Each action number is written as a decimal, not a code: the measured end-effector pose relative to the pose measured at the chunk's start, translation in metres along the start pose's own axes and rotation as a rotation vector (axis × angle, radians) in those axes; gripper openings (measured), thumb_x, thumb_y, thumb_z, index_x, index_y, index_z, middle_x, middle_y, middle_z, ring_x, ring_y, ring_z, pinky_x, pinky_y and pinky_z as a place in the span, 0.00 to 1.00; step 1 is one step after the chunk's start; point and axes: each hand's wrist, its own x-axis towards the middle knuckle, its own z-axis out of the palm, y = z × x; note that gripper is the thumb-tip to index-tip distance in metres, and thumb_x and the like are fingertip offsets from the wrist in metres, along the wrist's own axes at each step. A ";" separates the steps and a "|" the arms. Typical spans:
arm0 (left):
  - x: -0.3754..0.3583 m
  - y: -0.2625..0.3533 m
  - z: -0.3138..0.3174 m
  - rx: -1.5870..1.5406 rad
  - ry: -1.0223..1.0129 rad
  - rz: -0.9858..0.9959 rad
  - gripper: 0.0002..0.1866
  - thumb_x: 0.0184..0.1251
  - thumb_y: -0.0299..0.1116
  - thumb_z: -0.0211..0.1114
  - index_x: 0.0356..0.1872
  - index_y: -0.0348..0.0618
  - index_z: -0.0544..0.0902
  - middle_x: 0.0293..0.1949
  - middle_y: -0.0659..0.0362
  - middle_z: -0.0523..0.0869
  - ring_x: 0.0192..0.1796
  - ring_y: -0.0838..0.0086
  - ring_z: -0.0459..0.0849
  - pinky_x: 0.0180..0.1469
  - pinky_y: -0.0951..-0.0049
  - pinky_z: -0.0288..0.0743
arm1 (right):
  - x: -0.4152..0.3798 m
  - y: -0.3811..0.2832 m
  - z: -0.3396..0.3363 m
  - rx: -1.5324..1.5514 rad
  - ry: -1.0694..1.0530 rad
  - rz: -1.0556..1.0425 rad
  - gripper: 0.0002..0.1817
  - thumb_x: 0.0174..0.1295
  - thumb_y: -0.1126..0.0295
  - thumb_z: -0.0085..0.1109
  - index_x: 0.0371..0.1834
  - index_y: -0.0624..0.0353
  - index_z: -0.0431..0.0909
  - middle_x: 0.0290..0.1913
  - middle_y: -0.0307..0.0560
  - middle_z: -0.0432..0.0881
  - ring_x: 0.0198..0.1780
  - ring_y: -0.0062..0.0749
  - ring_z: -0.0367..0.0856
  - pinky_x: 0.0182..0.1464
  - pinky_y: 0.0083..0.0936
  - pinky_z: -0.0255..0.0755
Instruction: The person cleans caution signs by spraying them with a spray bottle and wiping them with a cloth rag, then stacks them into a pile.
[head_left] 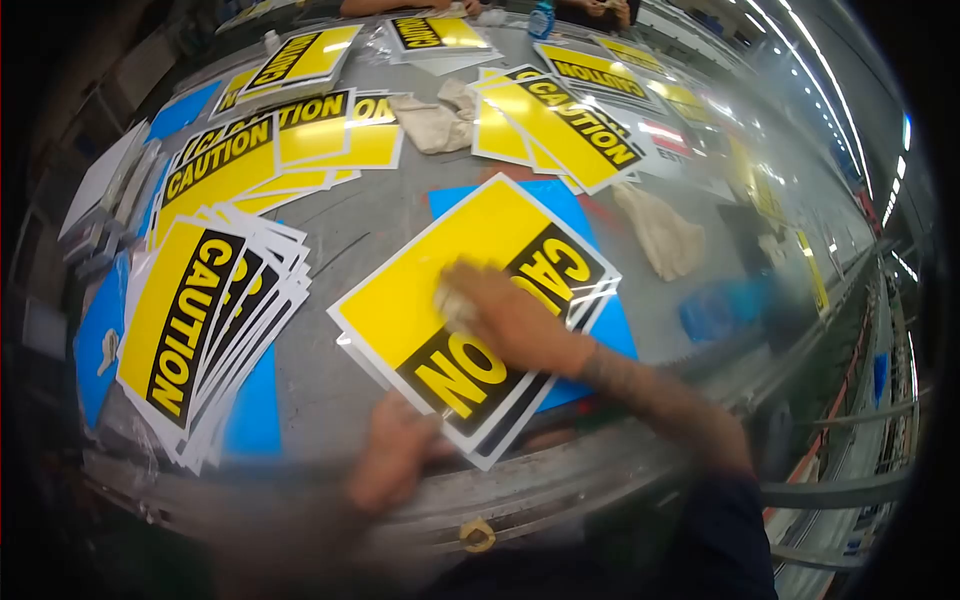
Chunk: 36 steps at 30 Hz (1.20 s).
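A small stack of yellow and black caution signs [450, 245] lies in front of me, its edges slightly fanned out. On the top sign, my right hand [510, 325] presses a whitish cloth [455, 303] that is bunched under its closed fingers. The hand covers part of the black lettering band. My left hand [397, 450] is at the near left corner of the stack, its fingers right at the sign's edge and smeared by motion. Blue sheeting [610, 320] shows beneath the signs.
Left of me stands a fanned pile of caution signs [185, 320]. More sign piles [560, 125] lie farther back. Crumpled cloths [660, 230] rest on the grey table [330, 220]. A blue bottle [720, 305] is at right. Other people's hands [600, 8] show at the far edge.
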 end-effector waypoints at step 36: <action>-0.003 0.003 0.002 -0.007 -0.032 -0.015 0.22 0.82 0.18 0.57 0.73 0.34 0.71 0.66 0.50 0.87 0.64 0.64 0.91 0.61 0.64 0.93 | 0.076 0.092 -0.034 -0.039 0.103 0.009 0.29 0.76 0.67 0.61 0.79 0.56 0.72 0.79 0.59 0.74 0.78 0.60 0.72 0.82 0.48 0.64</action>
